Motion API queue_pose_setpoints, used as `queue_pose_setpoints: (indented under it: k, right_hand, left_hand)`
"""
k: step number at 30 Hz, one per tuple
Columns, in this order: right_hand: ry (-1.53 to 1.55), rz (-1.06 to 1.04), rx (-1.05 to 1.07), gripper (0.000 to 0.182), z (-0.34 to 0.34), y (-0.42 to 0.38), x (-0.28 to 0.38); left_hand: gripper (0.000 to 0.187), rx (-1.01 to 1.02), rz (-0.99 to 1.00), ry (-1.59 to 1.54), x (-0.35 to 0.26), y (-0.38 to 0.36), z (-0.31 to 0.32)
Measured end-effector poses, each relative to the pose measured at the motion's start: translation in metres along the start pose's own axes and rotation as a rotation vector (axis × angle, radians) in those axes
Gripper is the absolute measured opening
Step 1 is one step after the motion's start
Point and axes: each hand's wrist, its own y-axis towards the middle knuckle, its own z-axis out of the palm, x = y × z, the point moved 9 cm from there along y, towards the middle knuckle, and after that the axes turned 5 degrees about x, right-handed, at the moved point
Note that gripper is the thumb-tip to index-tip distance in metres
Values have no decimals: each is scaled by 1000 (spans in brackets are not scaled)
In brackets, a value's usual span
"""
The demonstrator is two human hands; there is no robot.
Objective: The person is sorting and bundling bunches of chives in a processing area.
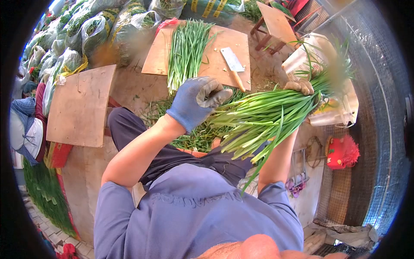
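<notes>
My right hand (pixel 300 86), in a stained glove, is closed around a large bunch of garlic chives (pixel 267 116). The pale stem ends point left, and the green leaves reach past the hand to the upper right. My left hand (pixel 205 95), in a blue glove with a grey palm, is curled closed beside the stem ends; what its fingers hold, if anything, is hidden. Beyond it, a pile of chives (pixel 189 49) lies on a wooden board (pixel 155 58). To the right of that pile, a cleaver (pixel 233 61) with a wooden handle rests on the board.
Loose green trimmings (pixel 194 140) lie between my knees. A wooden panel (pixel 79 105) stands at left, near a seated person (pixel 28 125). Filled plastic bags (pixel 95 32) line the back left. At right are a white container (pixel 345 108) and a red bag (pixel 340 152).
</notes>
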Motion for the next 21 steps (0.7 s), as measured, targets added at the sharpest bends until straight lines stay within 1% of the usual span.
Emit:
queue_pose_setpoints:
  k: [1,2,4,5,6,7,8,11,12,15,18,21]
  right_hand:
    - [-3,-29,-24,34,0,1,2]
    - [-5,-57,-48,34,0,1,4]
    - [80,-48,-44,33,-3,3,3]
    - [121,-44,-48,32,-5,2,2]
    - [93,-92,-89,31,-5,0,4]
    - [89,-78,-70,31,-2,2,3]
    - [87,-64,-54,31,0,3,1]
    - [35,-35,-40,31,5,6,-4]
    - [8,-30,-43,31,8,5,-5]
    - [-30,-24,-43,30,9,4,-6]
    - [-37,-29,-45,28,9,4,-5]
    - [-39,-23,-39,27,7,5,-5]
  left_hand:
    - [23,46,-62,-35,5,-1,1]
    - [22,80,-83,-28,6,-4,1]
    - [21,151,-131,-15,10,-10,4]
    - [21,106,-44,-16,2,-9,3]
    - [22,59,43,-20,-7,-8,3]
    - [25,5,135,-19,-16,-6,2]
    - [33,81,125,-40,-14,-6,11]
    - [33,218,121,17,-16,-3,27]
    - [30,193,134,-11,-20,-2,26]
    - [23,181,143,170,-25,-1,27]
    - [13,83,271,279,-35,-3,24]
    - [9,293,313,492,-43,-2,42]
